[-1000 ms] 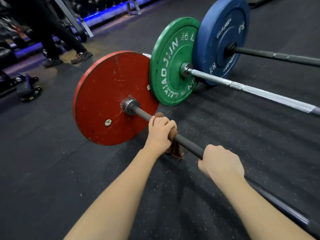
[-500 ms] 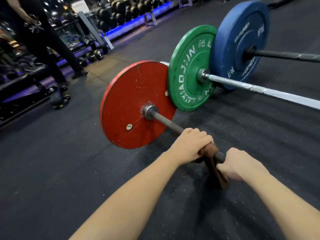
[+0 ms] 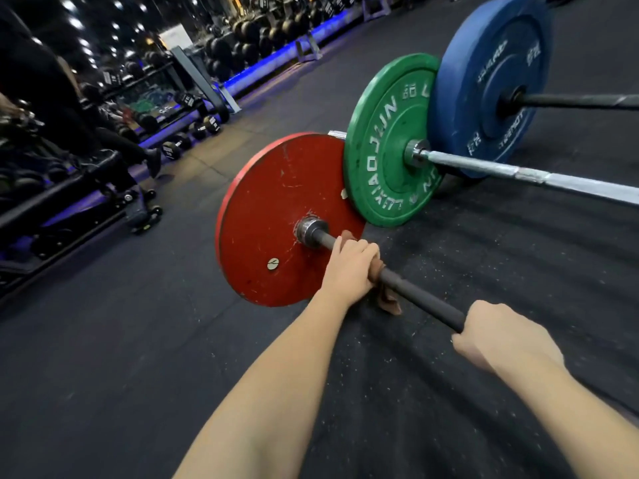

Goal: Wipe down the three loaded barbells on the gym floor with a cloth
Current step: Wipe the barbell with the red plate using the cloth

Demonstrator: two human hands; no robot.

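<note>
Both hands I'm steering are clenching the nearest bar (image 3: 423, 297), running from the red plate (image 3: 262, 219) toward me: left hand (image 3: 349, 267) wrapping the cloth (image 3: 389, 300) near the plate, right hand (image 3: 501, 337) gripping bare shaft behind.

Three barbells (image 3: 422, 299), three plates (image 3: 262, 219) (red, green, blue), one cloth (image 3: 389, 302), two hands (image 3: 349, 267).

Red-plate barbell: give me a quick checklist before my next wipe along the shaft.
1. The cloth is wrapped on the shaft under the left hand: ok.
2. The right hand grips the shaft to steady it: ok.
3. The shaft between the hands is bare: ok.
4. The red plate is clear of the green plate: cannot tell, they overlap in view.
5. The far end of the bar: cannot tell, out of view.
</note>
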